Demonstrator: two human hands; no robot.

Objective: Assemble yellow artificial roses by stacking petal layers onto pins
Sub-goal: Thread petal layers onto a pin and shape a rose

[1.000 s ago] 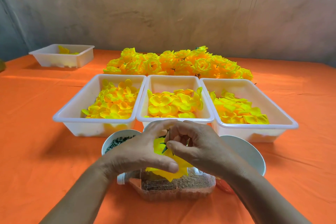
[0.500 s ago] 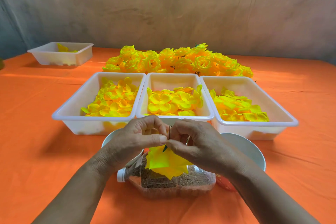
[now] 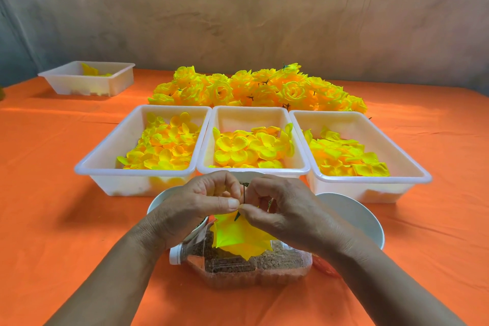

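Right, both hands are up over the middle of a table draped in bright orange cloth (image 3: 53, 193), lightly creased, with a mottled grey-brown wall (image 3: 238, 21) closing off the room behind. The left hand (image 3: 195, 206) has its fingers curled, thumb and forefinger pinching a thin dark pin (image 3: 243, 194) that stands upright between the two hands. The right hand (image 3: 288, 209) meets it from the other side, curled too and nipping the pin's lower end. A yellow fabric petal layer (image 3: 240, 238) hangs from that point, just under the right fingertips.

Beneath the hands lies a clear plastic bottle (image 3: 238, 270) on its side, white-capped and full of brown grit. A white bowl (image 3: 158, 197) peeks out beside the left hand, and another white bowl (image 3: 354, 214) sits tilted by the right wrist.

Further back, three white plastic tubs stand touching in a row: the left tub (image 3: 87, 167), the middle tub (image 3: 252, 111) and the right tub (image 3: 420, 174), each holding loose yellow petals. Behind them is a heap of finished yellow roses (image 3: 259, 87). Off at the far left corner sits a fourth white tub (image 3: 116, 79), well apart.
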